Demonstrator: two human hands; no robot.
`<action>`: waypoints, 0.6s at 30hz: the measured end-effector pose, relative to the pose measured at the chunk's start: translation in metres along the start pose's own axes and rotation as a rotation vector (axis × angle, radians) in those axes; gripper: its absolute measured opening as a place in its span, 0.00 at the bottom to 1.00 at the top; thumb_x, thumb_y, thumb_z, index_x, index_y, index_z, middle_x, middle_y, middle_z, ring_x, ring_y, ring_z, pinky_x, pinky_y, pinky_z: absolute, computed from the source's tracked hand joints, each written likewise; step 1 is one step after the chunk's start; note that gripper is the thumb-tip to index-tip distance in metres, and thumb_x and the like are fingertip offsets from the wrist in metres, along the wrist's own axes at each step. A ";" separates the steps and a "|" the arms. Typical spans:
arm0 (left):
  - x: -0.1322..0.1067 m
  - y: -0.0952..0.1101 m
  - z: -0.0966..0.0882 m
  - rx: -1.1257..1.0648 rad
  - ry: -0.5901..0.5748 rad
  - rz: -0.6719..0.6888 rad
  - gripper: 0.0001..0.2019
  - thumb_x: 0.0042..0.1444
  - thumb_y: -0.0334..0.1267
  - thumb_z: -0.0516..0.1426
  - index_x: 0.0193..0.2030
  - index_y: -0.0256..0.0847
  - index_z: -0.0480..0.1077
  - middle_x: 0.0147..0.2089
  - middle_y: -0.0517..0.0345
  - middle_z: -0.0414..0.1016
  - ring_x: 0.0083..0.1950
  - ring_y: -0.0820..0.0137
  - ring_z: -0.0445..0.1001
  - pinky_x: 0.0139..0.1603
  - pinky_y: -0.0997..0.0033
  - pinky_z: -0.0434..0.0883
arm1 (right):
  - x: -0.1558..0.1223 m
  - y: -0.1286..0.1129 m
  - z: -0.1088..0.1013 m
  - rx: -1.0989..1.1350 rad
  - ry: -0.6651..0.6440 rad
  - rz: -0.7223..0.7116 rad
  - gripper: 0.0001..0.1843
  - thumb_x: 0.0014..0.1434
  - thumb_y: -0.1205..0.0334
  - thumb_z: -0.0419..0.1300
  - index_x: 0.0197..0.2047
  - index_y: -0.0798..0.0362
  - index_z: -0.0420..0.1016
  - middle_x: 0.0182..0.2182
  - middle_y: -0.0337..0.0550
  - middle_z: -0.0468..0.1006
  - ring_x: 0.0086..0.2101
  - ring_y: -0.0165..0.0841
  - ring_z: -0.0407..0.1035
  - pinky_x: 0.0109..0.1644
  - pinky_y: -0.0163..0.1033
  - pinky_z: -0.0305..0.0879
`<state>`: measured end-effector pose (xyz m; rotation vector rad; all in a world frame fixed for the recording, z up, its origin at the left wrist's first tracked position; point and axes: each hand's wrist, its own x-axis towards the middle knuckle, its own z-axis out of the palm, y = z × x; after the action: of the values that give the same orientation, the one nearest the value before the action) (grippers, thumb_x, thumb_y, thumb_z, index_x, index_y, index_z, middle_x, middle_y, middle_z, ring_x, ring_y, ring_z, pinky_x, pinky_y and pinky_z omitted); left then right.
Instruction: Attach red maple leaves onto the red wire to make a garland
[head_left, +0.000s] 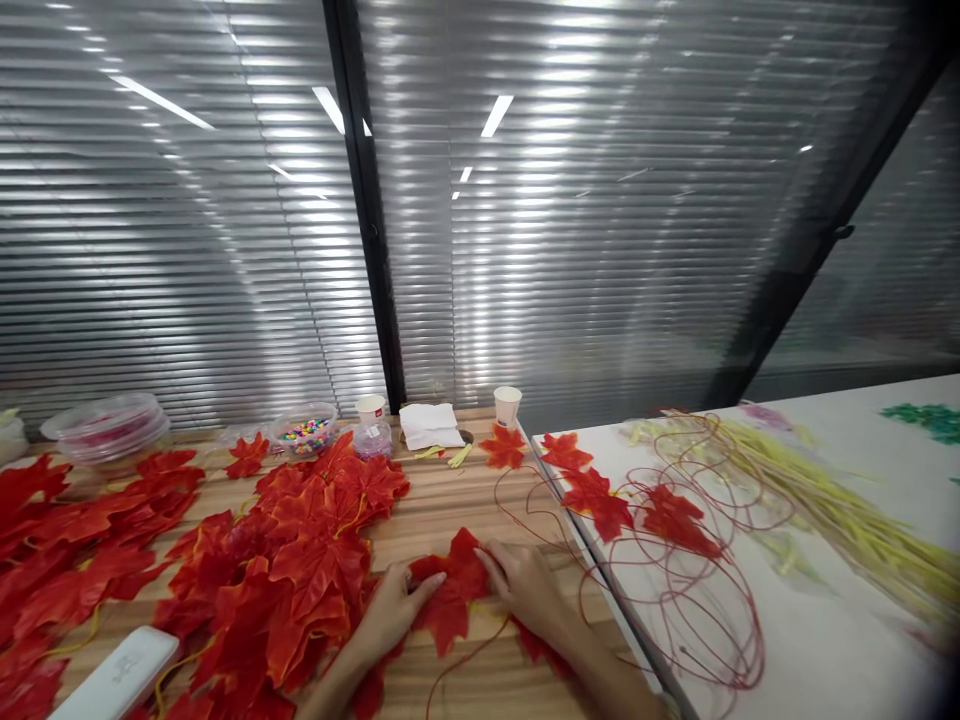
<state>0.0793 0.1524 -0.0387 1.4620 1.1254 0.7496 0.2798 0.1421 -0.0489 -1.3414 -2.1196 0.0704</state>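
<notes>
A red artificial maple leaf (452, 600) lies between my two hands above the wood-grain table. My left hand (399, 608) pinches its left side, thumb on top. My right hand (526, 588) is closed at its upper right edge, with the fingertips partly hidden. A thin red cord (469, 657) runs from near the leaf toward the table's front edge. Another red leaf (536, 645) shows partly under my right wrist. Left of my hands is a big heap of red maple leaves (300, 560) with yellow stems.
More red leaves (82, 540) and a white device (120, 675) lie at left. Behind are a tub of coloured beads (306, 432), lidded containers (112, 425), paper cups (507, 405) and a white paper (431, 426). A white table (817, 640) at right carries tangled red cord (675, 590) and yellow strands (832, 490).
</notes>
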 end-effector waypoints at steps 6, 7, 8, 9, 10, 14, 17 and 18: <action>0.000 0.000 0.001 -0.032 -0.020 0.021 0.18 0.46 0.50 0.56 0.33 0.35 0.74 0.31 0.51 0.75 0.33 0.64 0.70 0.34 0.69 0.66 | 0.000 0.001 0.003 0.007 0.012 0.001 0.17 0.64 0.60 0.41 0.30 0.54 0.67 0.22 0.41 0.74 0.23 0.30 0.69 0.26 0.34 0.50; 0.000 0.000 0.001 -0.036 -0.027 0.024 0.18 0.46 0.50 0.56 0.33 0.35 0.74 0.32 0.51 0.75 0.34 0.63 0.70 0.35 0.69 0.66 | 0.000 0.002 0.003 -0.002 0.017 0.002 0.17 0.64 0.60 0.41 0.30 0.53 0.67 0.22 0.40 0.74 0.23 0.30 0.69 0.26 0.34 0.50; 0.000 0.001 0.000 -0.037 -0.033 0.025 0.18 0.46 0.50 0.56 0.33 0.36 0.74 0.32 0.51 0.75 0.34 0.63 0.70 0.35 0.69 0.66 | 0.000 0.002 0.003 -0.011 0.022 0.002 0.17 0.64 0.60 0.41 0.30 0.53 0.67 0.22 0.40 0.74 0.23 0.31 0.69 0.26 0.34 0.50; 0.000 0.001 0.000 -0.037 -0.039 0.026 0.18 0.47 0.50 0.56 0.33 0.36 0.74 0.32 0.51 0.75 0.35 0.63 0.70 0.35 0.69 0.66 | 0.000 0.002 0.003 -0.020 0.026 0.001 0.18 0.64 0.60 0.41 0.30 0.53 0.67 0.21 0.40 0.74 0.22 0.31 0.69 0.26 0.34 0.49; 0.000 0.001 0.000 -0.037 -0.041 0.028 0.18 0.47 0.50 0.56 0.33 0.36 0.74 0.32 0.51 0.75 0.35 0.62 0.70 0.36 0.69 0.66 | 0.000 0.002 0.003 -0.025 0.029 -0.002 0.18 0.64 0.60 0.41 0.30 0.53 0.67 0.21 0.40 0.74 0.22 0.31 0.69 0.26 0.34 0.49; 0.000 0.003 0.001 -0.046 -0.044 0.041 0.18 0.47 0.50 0.56 0.34 0.36 0.73 0.33 0.51 0.75 0.37 0.62 0.70 0.38 0.69 0.66 | 0.001 0.000 0.001 -0.019 0.034 -0.008 0.18 0.64 0.60 0.41 0.29 0.53 0.66 0.21 0.40 0.74 0.22 0.31 0.69 0.25 0.35 0.48; -0.001 0.005 0.001 -0.034 -0.041 0.022 0.19 0.48 0.51 0.56 0.34 0.35 0.73 0.34 0.51 0.75 0.36 0.63 0.71 0.37 0.69 0.66 | 0.001 0.000 0.003 -0.020 0.034 -0.005 0.17 0.64 0.60 0.41 0.30 0.53 0.67 0.21 0.40 0.74 0.22 0.31 0.69 0.26 0.35 0.48; -0.001 0.006 0.001 -0.023 -0.039 0.018 0.19 0.48 0.51 0.55 0.34 0.35 0.73 0.34 0.51 0.75 0.36 0.63 0.71 0.37 0.70 0.66 | 0.000 0.001 0.004 -0.023 0.033 -0.003 0.17 0.64 0.60 0.41 0.30 0.53 0.67 0.21 0.39 0.74 0.23 0.31 0.69 0.26 0.35 0.48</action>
<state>0.0811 0.1511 -0.0333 1.4634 1.0724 0.7406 0.2781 0.1437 -0.0519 -1.3443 -2.1011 0.0225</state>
